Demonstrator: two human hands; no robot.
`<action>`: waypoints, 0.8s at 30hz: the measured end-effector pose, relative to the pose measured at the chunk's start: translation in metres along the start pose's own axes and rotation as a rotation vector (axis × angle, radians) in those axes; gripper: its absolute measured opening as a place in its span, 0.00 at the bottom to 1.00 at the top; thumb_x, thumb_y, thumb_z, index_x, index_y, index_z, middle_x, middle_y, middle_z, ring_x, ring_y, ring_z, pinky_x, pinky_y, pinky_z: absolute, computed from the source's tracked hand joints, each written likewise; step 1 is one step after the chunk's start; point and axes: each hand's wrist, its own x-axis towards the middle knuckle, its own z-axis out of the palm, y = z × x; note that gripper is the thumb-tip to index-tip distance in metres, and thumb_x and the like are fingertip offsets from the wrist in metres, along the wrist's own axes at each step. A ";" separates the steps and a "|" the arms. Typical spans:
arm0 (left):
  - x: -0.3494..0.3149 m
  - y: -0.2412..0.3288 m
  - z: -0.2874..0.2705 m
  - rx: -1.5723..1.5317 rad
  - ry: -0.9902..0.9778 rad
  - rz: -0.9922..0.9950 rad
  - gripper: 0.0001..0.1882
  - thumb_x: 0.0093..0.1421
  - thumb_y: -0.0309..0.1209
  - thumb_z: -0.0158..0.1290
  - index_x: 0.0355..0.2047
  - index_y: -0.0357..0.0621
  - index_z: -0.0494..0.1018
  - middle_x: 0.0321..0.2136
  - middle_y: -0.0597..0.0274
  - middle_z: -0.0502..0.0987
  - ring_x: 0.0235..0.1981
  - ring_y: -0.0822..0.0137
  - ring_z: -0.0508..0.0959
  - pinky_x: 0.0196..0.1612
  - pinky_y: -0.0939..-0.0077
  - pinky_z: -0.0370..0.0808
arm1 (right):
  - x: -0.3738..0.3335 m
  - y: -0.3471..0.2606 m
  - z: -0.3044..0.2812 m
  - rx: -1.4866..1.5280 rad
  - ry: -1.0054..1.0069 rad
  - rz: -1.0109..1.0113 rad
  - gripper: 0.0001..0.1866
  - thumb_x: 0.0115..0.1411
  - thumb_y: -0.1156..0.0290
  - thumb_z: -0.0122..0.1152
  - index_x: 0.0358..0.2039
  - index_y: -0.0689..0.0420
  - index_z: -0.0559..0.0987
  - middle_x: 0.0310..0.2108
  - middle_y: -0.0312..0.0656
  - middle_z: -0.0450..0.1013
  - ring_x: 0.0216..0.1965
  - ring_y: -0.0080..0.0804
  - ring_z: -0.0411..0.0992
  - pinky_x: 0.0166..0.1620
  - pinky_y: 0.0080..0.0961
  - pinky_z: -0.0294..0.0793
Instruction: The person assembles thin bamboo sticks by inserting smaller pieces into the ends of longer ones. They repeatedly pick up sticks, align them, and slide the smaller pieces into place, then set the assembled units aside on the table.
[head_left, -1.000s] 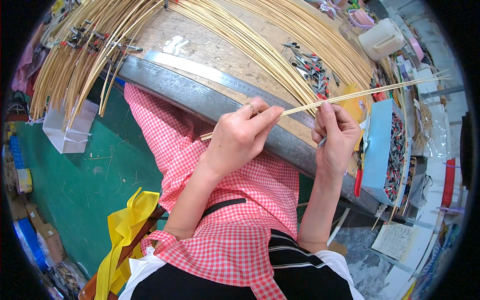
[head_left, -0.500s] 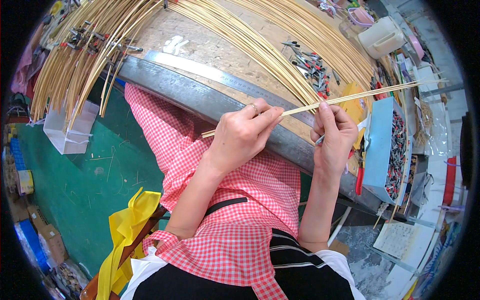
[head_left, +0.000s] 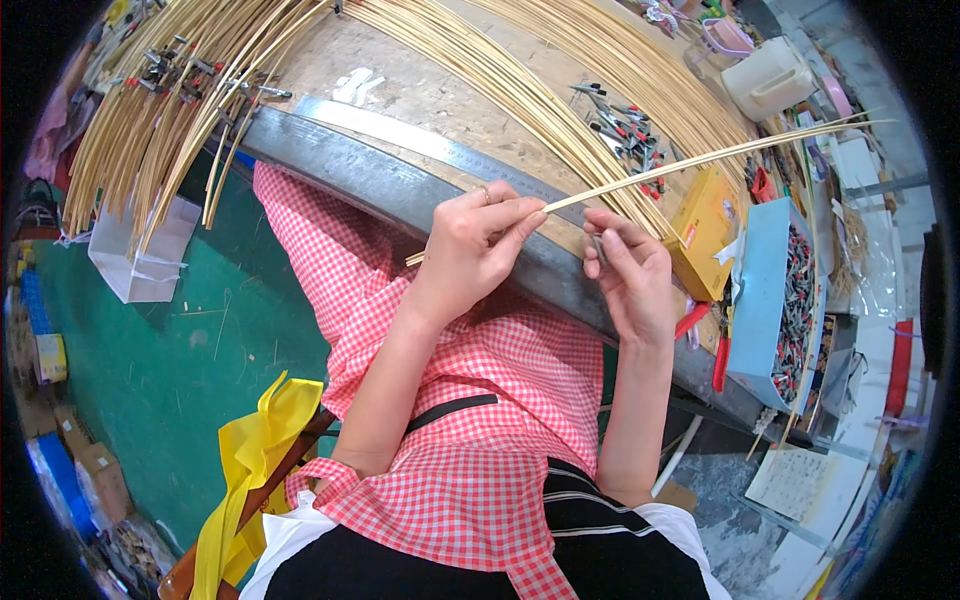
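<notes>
My left hand [head_left: 470,250] pinches a long thin bamboo strip [head_left: 720,155] between thumb and fingers, above my lap in a red checked apron [head_left: 500,400]. The strip runs up to the right, over the workbench. My right hand [head_left: 630,285] is just below the strip and off it. Its fingers are curled, and a small grey tool tip seems to show between them. Both hands hover at the dark metal edge of the workbench [head_left: 350,165].
Many long bamboo strips [head_left: 470,50] fan across the wooden bench and hang over its left end. On the right are small clamps [head_left: 620,125], a yellow box [head_left: 705,230], a blue tray of clips [head_left: 770,290] and a white jug [head_left: 770,75]. A white bag [head_left: 140,265] stands on the green floor.
My right hand has come off the strip and moved left and slightly down, closer to my left hand. My left hand keeps its hold on the strip.
</notes>
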 end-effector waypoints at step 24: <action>-0.004 0.018 0.002 0.093 -0.059 0.147 0.08 0.53 0.21 0.59 0.35 0.39 0.79 0.24 0.55 0.74 0.22 0.60 0.76 0.26 0.72 0.73 | -0.013 -0.025 0.013 0.090 0.135 -0.152 0.09 0.63 0.72 0.59 0.33 0.66 0.78 0.19 0.36 0.67 0.13 0.15 0.56 0.16 0.13 0.49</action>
